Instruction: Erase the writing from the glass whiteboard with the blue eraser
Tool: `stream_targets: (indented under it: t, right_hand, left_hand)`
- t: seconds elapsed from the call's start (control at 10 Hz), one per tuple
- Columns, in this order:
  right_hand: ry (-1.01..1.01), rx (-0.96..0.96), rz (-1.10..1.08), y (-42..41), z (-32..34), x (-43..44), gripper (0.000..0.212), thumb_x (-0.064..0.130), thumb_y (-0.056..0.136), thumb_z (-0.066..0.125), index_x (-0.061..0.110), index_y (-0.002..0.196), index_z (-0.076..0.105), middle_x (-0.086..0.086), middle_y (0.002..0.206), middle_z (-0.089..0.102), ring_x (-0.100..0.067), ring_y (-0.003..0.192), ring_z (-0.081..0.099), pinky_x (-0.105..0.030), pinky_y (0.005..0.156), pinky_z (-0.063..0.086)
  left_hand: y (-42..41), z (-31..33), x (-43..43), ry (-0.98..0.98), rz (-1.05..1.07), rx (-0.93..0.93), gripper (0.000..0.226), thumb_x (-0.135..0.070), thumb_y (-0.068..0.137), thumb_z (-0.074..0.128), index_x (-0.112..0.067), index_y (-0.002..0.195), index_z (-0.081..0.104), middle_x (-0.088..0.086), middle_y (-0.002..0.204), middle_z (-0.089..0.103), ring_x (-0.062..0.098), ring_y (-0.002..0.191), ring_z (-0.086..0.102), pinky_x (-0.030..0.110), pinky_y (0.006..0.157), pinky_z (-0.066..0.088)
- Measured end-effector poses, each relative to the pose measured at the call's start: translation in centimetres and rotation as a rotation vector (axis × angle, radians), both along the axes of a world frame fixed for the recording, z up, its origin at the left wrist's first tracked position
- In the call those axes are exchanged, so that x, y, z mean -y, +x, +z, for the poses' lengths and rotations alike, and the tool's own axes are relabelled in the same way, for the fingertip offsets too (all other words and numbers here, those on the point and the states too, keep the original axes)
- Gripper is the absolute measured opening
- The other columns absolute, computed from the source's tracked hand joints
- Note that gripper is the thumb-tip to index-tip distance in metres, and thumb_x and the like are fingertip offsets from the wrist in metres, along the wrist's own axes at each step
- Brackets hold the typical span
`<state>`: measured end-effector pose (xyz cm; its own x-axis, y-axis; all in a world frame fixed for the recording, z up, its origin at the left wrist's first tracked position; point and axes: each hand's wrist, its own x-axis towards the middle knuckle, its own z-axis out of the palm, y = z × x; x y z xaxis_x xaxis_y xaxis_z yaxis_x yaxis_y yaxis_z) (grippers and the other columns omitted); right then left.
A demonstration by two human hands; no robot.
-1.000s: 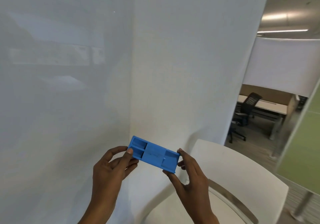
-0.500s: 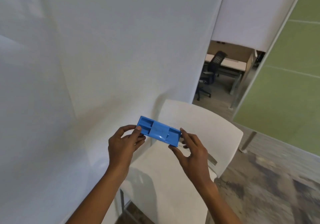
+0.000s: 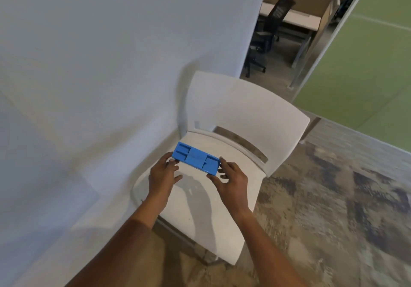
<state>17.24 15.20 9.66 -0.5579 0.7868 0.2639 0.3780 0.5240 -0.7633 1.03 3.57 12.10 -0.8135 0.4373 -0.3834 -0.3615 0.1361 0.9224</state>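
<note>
The blue eraser (image 3: 195,158), a flat plastic block with moulded recesses on top, is held level over a white chair seat. My left hand (image 3: 163,174) grips its left end with fingers and thumb. My right hand (image 3: 230,179) pinches its right end. The glossy glass whiteboard (image 3: 33,164) fills the far left; I see no writing on the part that shows. A white wall panel (image 3: 133,42) meets it at a corner behind the eraser.
A white plastic chair (image 3: 244,108) stands directly below my hands, its back toward the doorway. Patterned grey-brown carpet (image 3: 333,209) lies to the right. A green glass partition (image 3: 367,53) and a black office chair (image 3: 269,28) at a desk are beyond.
My view has tilted down and to the right, from the board to the chair and floor. Both hands have kept hold of the eraser and lowered it over the chair seat.
</note>
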Motion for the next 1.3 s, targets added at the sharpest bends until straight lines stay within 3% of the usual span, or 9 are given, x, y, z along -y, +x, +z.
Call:
stream_targets:
  t: [0.1, 0.2, 0.3, 0.4, 0.5, 0.6, 0.8, 1.1, 1.3]
  right_hand:
    - [-0.07, 0.065, -0.036, 0.6, -2.8, -0.4, 0.066, 0.023, 0.088, 0.085, 0.013, 0.148, 0.059, -0.005, 0.121, 0.07, -0.014, 0.1, 0.066, -0.026, 0.089, 0.063]
    - [-0.145, 0.094, -0.06, 0.9, -5.4, -0.3, 0.066, 0.022, 0.087, 0.086, 0.013, 0.147, 0.06, -0.006, 0.121, 0.072, -0.012, 0.1, 0.064, -0.024, 0.091, 0.061]
    - [-0.276, 0.118, -0.095, 1.0, -8.2, 0.9, 0.061, 0.019, 0.087, 0.086, 0.011, 0.143, 0.064, -0.005, 0.13, 0.073, -0.011, 0.103, 0.065, -0.04, 0.098, 0.061]
    - [-0.376, 0.139, -0.122, 1.1, -10.6, 2.2, 0.059, 0.02, 0.089, 0.085, 0.011, 0.143, 0.064, -0.001, 0.138, 0.069, -0.006, 0.104, 0.063, -0.043, 0.105, 0.054]
    - [-0.472, 0.177, -0.143, 2.1, -12.7, 3.1, 0.055, 0.022, 0.09, 0.083, 0.013, 0.142, 0.065, 0.01, 0.118, 0.071, 0.0, 0.09, 0.062, -0.01, 0.097, 0.046]
    - [-0.495, 0.211, -0.15, 2.9, -14.9, 3.4, 0.054, 0.023, 0.089, 0.084, 0.015, 0.139, 0.067, 0.011, 0.108, 0.073, 0.004, 0.088, 0.064, 0.001, 0.083, 0.046]
    - [-0.451, 0.294, -0.161, 3.2, -17.7, 4.2, 0.052, 0.03, 0.088, 0.085, 0.018, 0.136, 0.068, 0.007, 0.113, 0.073, -0.007, 0.105, 0.067, -0.026, 0.098, 0.06]
    - [-0.401, 0.433, -0.152, 3.8, -18.9, 4.3, 0.065, 0.03, 0.09, 0.083, 0.014, 0.148, 0.057, -0.001, 0.135, 0.069, -0.019, 0.128, 0.064, -0.033, 0.109, 0.052]
    - [-0.446, 0.425, -0.221, 4.5, -17.1, 4.6, 0.08, 0.029, 0.088, 0.085, 0.009, 0.154, 0.045, -0.008, 0.141, 0.065, -0.026, 0.131, 0.063, -0.037, 0.106, 0.054]
  left_hand:
    - [0.4, -3.4, -0.3, -0.128, -0.096, -0.052, 0.051, -0.002, 0.108, 0.049, -0.028, 0.151, 0.06, 0.003, 0.14, 0.058, 0.022, 0.117, 0.062, 0.045, 0.098, 0.061]
    - [0.6, -6.0, -0.1, -0.223, -0.178, -0.081, 0.058, 0.003, 0.106, 0.046, -0.029, 0.153, 0.057, 0.001, 0.146, 0.053, 0.021, 0.117, 0.064, 0.046, 0.105, 0.058]
    - [0.8, -9.1, 0.5, -0.334, -0.265, -0.093, 0.064, 0.009, 0.101, 0.048, -0.024, 0.156, 0.053, 0.002, 0.153, 0.05, 0.028, 0.14, 0.054, 0.051, 0.114, 0.053]
    - [1.0, -11.5, 0.8, -0.4, -0.296, -0.089, 0.068, 0.012, 0.099, 0.051, -0.022, 0.158, 0.052, 0.003, 0.155, 0.05, 0.03, 0.144, 0.051, 0.054, 0.112, 0.054]
    - [1.8, -13.5, 1.0, -0.45, -0.37, -0.08, 0.069, 0.01, 0.1, 0.056, -0.021, 0.162, 0.046, 0.004, 0.158, 0.046, 0.031, 0.146, 0.049, 0.039, 0.11, 0.055]
    - [2.4, -14.8, 1.3, -0.494, -0.416, -0.051, 0.071, 0.007, 0.101, 0.06, -0.02, 0.164, 0.042, 0.005, 0.161, 0.041, 0.031, 0.147, 0.048, 0.033, 0.105, 0.051]
    - [2.5, -17.0, 1.7, -0.537, -0.503, -0.031, 0.078, 0.001, 0.099, 0.069, -0.022, 0.166, 0.036, 0.002, 0.164, 0.034, 0.029, 0.147, 0.048, 0.039, 0.107, 0.053]
    - [3.6, -17.6, 1.4, -0.522, -0.495, 0.005, 0.09, -0.001, 0.098, 0.073, -0.025, 0.17, 0.025, 0.003, 0.168, 0.034, 0.029, 0.146, 0.051, 0.039, 0.104, 0.056]
    - [4.8, -16.7, 2.8, -0.451, -0.381, 0.019, 0.066, -0.006, 0.102, 0.069, -0.024, 0.16, 0.043, -0.002, 0.157, 0.051, 0.021, 0.125, 0.063, 0.025, 0.084, 0.061]
